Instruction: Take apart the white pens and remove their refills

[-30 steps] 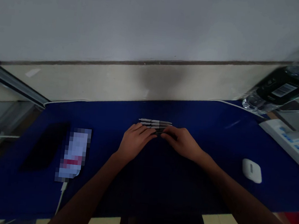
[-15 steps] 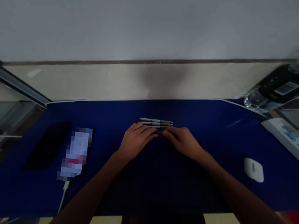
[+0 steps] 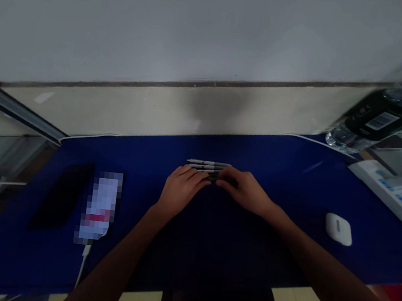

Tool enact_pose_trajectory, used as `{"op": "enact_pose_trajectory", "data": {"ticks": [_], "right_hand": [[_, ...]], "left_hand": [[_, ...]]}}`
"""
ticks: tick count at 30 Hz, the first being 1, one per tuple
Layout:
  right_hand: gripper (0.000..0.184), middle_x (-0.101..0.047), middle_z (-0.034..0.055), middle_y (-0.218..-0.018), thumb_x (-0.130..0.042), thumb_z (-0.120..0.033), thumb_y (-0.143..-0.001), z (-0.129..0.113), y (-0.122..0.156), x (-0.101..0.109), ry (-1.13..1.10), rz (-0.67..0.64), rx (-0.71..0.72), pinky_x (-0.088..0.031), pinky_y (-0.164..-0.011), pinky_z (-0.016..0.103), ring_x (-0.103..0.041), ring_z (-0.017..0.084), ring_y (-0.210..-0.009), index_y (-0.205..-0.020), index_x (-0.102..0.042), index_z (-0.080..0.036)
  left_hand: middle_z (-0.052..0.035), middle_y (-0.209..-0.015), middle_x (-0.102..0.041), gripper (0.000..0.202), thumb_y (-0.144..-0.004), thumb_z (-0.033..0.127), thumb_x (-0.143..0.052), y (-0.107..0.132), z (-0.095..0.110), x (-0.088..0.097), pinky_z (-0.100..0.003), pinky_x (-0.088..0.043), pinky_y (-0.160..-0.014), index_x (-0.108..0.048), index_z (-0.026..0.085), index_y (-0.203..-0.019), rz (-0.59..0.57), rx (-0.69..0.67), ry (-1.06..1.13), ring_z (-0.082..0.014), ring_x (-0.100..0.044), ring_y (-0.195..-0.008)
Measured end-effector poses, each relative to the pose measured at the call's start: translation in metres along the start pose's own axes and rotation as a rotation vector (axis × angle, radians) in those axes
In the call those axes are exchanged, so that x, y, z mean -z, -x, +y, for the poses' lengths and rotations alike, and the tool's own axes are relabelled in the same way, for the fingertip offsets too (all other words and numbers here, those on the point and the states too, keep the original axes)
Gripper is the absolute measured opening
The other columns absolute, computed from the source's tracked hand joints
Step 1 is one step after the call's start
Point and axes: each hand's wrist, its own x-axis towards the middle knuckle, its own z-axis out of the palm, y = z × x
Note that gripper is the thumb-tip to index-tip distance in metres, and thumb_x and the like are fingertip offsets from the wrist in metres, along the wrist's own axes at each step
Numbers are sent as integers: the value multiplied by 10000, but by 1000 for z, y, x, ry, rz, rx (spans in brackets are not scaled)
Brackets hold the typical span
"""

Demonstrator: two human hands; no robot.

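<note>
Several white-and-grey pens [image 3: 205, 163] lie side by side on the blue tabletop [image 3: 258, 156], pointing left to right. My left hand [image 3: 183, 184] is closed over the left part of the nearer pens, with its fingers across them and its thumb on the near side. At the right ends, my right hand [image 3: 240, 186] curls its fingers and thumb about the row. The fingers of both hands partly cover the nearest pens, so their full length is hidden.
To the left lie a phone [image 3: 99, 207] with a blurred screen, its white cable [image 3: 83, 262] and a dark flat object [image 3: 61, 195]. On the right are a white earbud case [image 3: 338, 229], a power strip [image 3: 391, 189] and a bottle [image 3: 373, 116]. A wall [image 3: 190, 111] stands behind.
My right hand's fingers have shifted slightly and now cover the right tips of the farther pens. The left hand has hardly moved. The whole view has drifted a little.
</note>
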Motion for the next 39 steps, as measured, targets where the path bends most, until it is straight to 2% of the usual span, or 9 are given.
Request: {"op": "enact_pose_trajectory", "data": {"ticks": [5,11,18,20,24,27,32,36,39], "right_hand": [[423,-584,-5,-619,-389,-379,-1003,0,0,0,45,2,16,-333,-558,257,-526,114,-552,-673,-559,-177],[212,-617,-10,-694,-561,-394,-921,-3,0,0,-13,-9,-17,-345,-544,242,-536,121,-577,-867,-606,-194],[461,-465,-28,-539,-367,-411,-1002,-7,2,2,-11,20,-23,-281,-500,250,-419,91,-486,-628,-500,-177],[450,-508,-20,-558,-375,-419,-998,-7,2,3,-23,13,-28,-299,-504,247,-450,94,-496,-662,-545,-172],[236,-615,-12,-680,-535,-401,-936,-4,2,1,1,34,-11,-348,-536,243,-531,114,-562,-877,-623,-190],[166,-660,7,-777,-566,-355,-926,-2,1,0,53,66,15,-377,-577,253,-582,137,-642,-909,-629,-203],[145,-689,34,-876,-584,-338,-920,1,1,-1,70,152,20,-426,-632,269,-616,158,-700,-969,-628,-210],[143,-684,36,-868,-585,-326,-915,2,1,1,15,217,10,-455,-630,273,-627,163,-708,-997,-618,-214],[141,-686,45,-914,-581,-307,-914,2,1,4,-37,261,-1,-464,-626,270,-639,170,-757,-1012,-615,-212]], "left_hand": [[-25,-834,-709,237,-967,369,-519,0,2,-2,-329,-444,-754,-666,183,-950,4,-10,4,-187,-605,-788],[-32,-850,-695,246,-986,357,-482,0,1,-1,-331,-418,-724,-653,180,-969,-22,19,6,-191,-590,-800],[-59,-914,-659,300,-1011,368,-408,-3,9,1,-336,-398,-756,-633,172,-1044,-75,39,21,-211,-567,-881],[-61,-929,-654,303,-1015,361,-395,-3,8,1,-341,-393,-767,-625,170,-1061,-101,39,28,-214,-558,-896],[-63,-954,-647,283,-1018,334,-392,-2,5,-2,-353,-380,-792,-616,169,-1069,-133,63,21,-218,-544,-921],[-62,-976,-640,253,-1010,321,-417,-1,3,-2,-362,-380,-817,-613,172,-1066,-144,61,20,-220,-540,-944],[-72,-1045,-640,225,-983,346,-481,-1,-1,2,-393,-406,-846,-637,199,-1051,-65,102,55,-233,-547,-985],[-54,-1077,-680,222,-962,325,-535,0,-5,2,-386,-476,-853,-622,231,-1143,11,229,247,-212,-610,-979],[-44,-1060,-710,288,-927,361,-589,-1,-6,1,-327,-546,-778,-626,249,-1189,64,383,498,-184,-673,-885]]}}
